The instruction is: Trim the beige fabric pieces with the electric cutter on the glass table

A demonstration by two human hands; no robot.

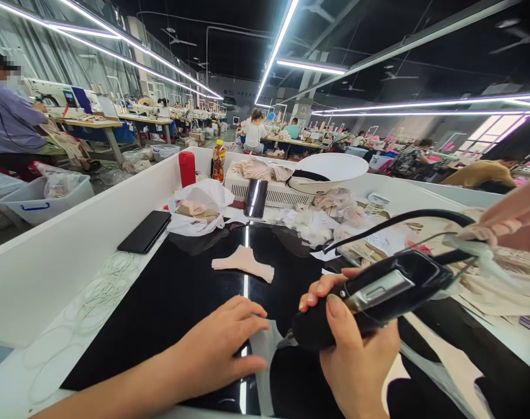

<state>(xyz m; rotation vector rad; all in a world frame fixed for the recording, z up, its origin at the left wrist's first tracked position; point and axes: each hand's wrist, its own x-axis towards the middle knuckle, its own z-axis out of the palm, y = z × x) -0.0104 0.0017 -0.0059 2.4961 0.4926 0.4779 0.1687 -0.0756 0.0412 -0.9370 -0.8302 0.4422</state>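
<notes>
While the right hand [359,361] grips a black tool [378,294], left hand [221,337] spread, pale piece [269,342] between them

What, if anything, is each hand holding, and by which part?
The right hand holds the black handheld tool around its body, behind the metal tip. The left hand, spread open, grips nothing; contact with the pale piece is unclear.

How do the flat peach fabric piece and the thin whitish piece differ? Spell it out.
The flat peach fabric piece is warm-toned; the thin whitish piece looks greyish and sheer. The peach piece spreads crosswise; the whitish piece runs toward the near edge. The peach piece lies fully in view; the whitish piece is partly covered by the left hand. Both lie on the glossy black tabletop.
</notes>
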